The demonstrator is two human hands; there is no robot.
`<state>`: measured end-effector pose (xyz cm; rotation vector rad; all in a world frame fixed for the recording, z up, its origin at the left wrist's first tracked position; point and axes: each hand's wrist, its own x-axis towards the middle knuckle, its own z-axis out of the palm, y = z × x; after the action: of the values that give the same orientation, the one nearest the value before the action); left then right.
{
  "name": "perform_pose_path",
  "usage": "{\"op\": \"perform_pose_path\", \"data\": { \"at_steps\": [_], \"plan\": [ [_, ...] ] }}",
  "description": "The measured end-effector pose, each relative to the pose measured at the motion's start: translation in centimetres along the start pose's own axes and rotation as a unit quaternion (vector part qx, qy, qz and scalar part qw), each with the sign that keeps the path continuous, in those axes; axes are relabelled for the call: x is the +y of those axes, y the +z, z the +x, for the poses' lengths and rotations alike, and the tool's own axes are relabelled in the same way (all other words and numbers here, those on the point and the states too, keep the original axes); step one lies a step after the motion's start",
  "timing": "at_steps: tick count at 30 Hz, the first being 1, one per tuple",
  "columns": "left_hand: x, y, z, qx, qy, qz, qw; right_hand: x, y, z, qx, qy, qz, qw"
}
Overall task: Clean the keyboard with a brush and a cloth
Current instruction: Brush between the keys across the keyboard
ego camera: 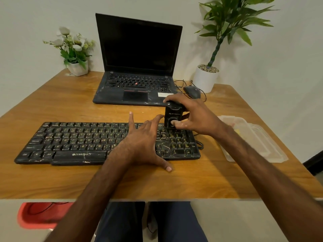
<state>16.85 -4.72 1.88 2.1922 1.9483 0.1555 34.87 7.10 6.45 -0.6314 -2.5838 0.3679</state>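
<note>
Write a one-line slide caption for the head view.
The right hand grips a black brush standing on the keyboard while the left hand, fingers spread, rests on its keys.

The person's forearms are bare and lightly haired all the way down to the left hand (141, 142) and the right hand (192, 114), both with short-trimmed nails, and below the near edge of the tabletop (52, 180) the legs show in plain dark navy trousers (176, 222).
</note>
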Motion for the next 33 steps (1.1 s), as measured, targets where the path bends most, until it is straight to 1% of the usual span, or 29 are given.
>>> {"op": "perform_pose_path", "data": {
  "at_steps": [2,5,7,9,11,14,16,18,20,23,25,28,33],
  "plan": [
    [0.0,-0.1,0.0,0.000,0.001,-0.001,1.000,0.4,0.1,0.4,-0.008,0.013,-0.025,1.000],
    [0.1,-0.1,-0.2,-0.003,-0.002,-0.007,1.000,1.2,-0.4,0.7,0.007,0.043,-0.051,0.998],
    [0.2,-0.2,-0.1,-0.007,-0.004,-0.004,1.000,0.8,-0.4,0.4,0.014,0.039,-0.009,0.999],
    [0.1,-0.2,-0.1,-0.010,-0.007,-0.001,1.000,0.2,0.1,0.1,0.002,0.027,0.027,0.999],
    [0.1,-0.1,-0.1,-0.004,-0.004,-0.003,1.000,0.1,0.4,0.1,-0.003,0.029,0.011,1.000],
    [0.1,-0.1,-0.2,0.000,-0.002,-0.010,1.000,1.0,0.0,0.6,0.034,0.062,0.005,0.998],
    [0.1,-0.2,-0.2,-0.004,-0.002,-0.007,1.000,1.2,-0.1,0.5,0.056,0.078,0.056,0.994],
    [0.1,-0.2,-0.2,-0.006,-0.004,-0.007,1.000,0.9,0.2,0.3,0.042,0.080,0.086,0.992],
    [0.1,-0.2,-0.2,-0.004,-0.004,-0.011,1.000,0.6,0.3,0.3,0.024,0.074,0.057,0.995],
    [0.1,-0.1,-0.2,0.000,-0.003,-0.015,1.000,0.6,-0.2,0.3,0.034,0.056,-0.020,0.998],
    [0.0,0.0,-0.1,0.001,-0.003,-0.016,1.000,0.0,0.0,-0.4,0.038,0.027,-0.010,0.999],
    [-0.1,0.1,-0.2,-0.001,-0.007,-0.015,1.000,-1.5,0.6,-2.6,0.008,-0.020,-0.014,1.000],
    [-0.1,0.2,0.0,0.001,-0.005,-0.012,1.000,-2.3,-0.6,-4.6,-0.027,-0.038,0.012,0.999]
  ]
}}
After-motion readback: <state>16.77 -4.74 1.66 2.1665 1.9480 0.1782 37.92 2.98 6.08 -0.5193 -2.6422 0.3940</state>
